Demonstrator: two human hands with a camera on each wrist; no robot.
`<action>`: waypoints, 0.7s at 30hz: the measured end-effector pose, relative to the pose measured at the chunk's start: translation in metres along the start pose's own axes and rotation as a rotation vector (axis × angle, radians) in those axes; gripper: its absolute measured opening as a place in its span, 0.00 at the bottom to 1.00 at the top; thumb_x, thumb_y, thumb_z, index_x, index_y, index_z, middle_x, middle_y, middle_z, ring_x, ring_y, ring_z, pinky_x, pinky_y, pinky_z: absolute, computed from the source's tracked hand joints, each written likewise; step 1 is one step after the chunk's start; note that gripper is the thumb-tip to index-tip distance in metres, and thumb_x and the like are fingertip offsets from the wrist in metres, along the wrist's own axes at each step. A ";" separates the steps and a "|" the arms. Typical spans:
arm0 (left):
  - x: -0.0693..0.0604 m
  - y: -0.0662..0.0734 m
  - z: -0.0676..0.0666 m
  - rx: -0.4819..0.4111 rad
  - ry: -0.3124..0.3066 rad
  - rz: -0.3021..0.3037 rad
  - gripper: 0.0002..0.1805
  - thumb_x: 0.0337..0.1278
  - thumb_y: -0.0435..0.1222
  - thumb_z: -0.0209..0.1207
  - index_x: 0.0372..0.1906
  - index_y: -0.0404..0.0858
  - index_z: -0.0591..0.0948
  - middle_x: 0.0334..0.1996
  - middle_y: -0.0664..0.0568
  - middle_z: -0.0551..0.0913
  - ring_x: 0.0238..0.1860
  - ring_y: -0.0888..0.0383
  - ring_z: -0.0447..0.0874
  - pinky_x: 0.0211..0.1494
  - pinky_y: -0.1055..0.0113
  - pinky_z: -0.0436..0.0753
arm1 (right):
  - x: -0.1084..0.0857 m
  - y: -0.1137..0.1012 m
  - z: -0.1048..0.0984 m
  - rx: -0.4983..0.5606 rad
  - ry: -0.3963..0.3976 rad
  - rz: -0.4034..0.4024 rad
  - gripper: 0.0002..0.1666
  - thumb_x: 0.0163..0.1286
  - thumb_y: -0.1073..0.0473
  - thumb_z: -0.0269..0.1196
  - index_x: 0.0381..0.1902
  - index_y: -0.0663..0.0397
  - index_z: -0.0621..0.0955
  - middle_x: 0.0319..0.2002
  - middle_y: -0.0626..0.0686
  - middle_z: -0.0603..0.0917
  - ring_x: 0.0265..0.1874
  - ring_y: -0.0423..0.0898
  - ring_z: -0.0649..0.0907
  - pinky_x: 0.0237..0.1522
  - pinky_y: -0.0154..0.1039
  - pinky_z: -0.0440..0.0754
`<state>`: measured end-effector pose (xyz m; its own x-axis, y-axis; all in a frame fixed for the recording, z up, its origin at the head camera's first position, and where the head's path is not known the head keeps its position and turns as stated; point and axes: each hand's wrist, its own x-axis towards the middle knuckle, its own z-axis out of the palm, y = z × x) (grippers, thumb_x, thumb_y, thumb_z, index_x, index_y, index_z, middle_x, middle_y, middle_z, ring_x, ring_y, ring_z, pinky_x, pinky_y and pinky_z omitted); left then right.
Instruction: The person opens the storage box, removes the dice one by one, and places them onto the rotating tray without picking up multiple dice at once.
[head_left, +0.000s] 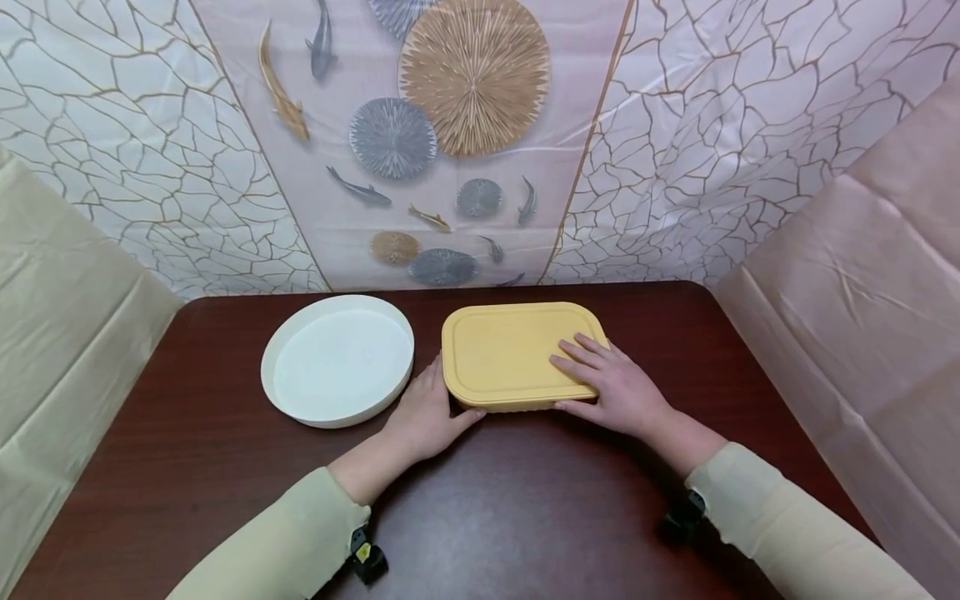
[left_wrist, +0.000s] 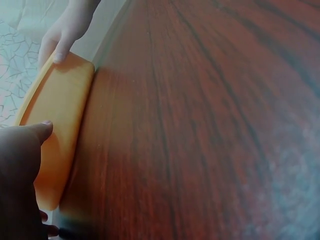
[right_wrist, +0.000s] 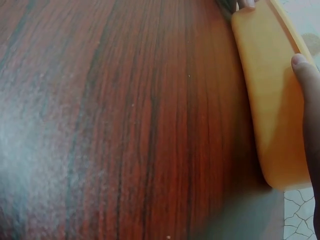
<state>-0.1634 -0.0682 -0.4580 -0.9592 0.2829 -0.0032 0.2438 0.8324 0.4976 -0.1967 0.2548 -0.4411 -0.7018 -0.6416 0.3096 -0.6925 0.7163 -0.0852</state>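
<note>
A yellow rectangular lidded box point(head_left: 517, 354) lies flat on the dark wooden table, its lid in place. My left hand point(head_left: 423, 421) holds the box's near left corner, fingers along the left side and thumb on the front wall. Across the right part of the lid, my right hand point(head_left: 618, 387) has its fingers spread, with the thumb at the front edge. The left wrist view shows both thumbs against the box's front wall point(left_wrist: 62, 105). In the right wrist view, the right thumb point(right_wrist: 300, 65) presses that wall near the lid rim. What is inside the box is hidden.
A round white tray point(head_left: 337, 417) with a low rim stands left of the box, close to my left hand. The dark table point(head_left: 487, 517) ends at the back against a patterned cloth point(head_left: 480, 192). Beige cloth hangs along both sides.
</note>
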 end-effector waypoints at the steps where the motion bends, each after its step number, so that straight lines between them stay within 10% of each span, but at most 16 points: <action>1: 0.000 0.000 0.000 0.001 -0.002 -0.005 0.61 0.59 0.64 0.58 0.79 0.34 0.39 0.77 0.37 0.50 0.77 0.44 0.51 0.75 0.52 0.58 | 0.000 0.000 0.000 -0.001 -0.004 0.000 0.41 0.62 0.33 0.65 0.71 0.39 0.73 0.70 0.52 0.72 0.73 0.56 0.64 0.67 0.65 0.63; 21: -0.001 -0.002 0.001 0.102 -0.037 -0.023 0.59 0.61 0.66 0.54 0.78 0.29 0.43 0.77 0.34 0.49 0.77 0.44 0.48 0.77 0.54 0.55 | -0.004 -0.003 -0.002 0.021 -0.004 0.029 0.40 0.64 0.34 0.64 0.70 0.40 0.73 0.71 0.53 0.71 0.73 0.55 0.64 0.68 0.63 0.62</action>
<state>-0.1625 -0.0696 -0.4601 -0.9591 0.2791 -0.0466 0.2371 0.8824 0.4065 -0.1916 0.2554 -0.4399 -0.7225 -0.6215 0.3028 -0.6749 0.7290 -0.1140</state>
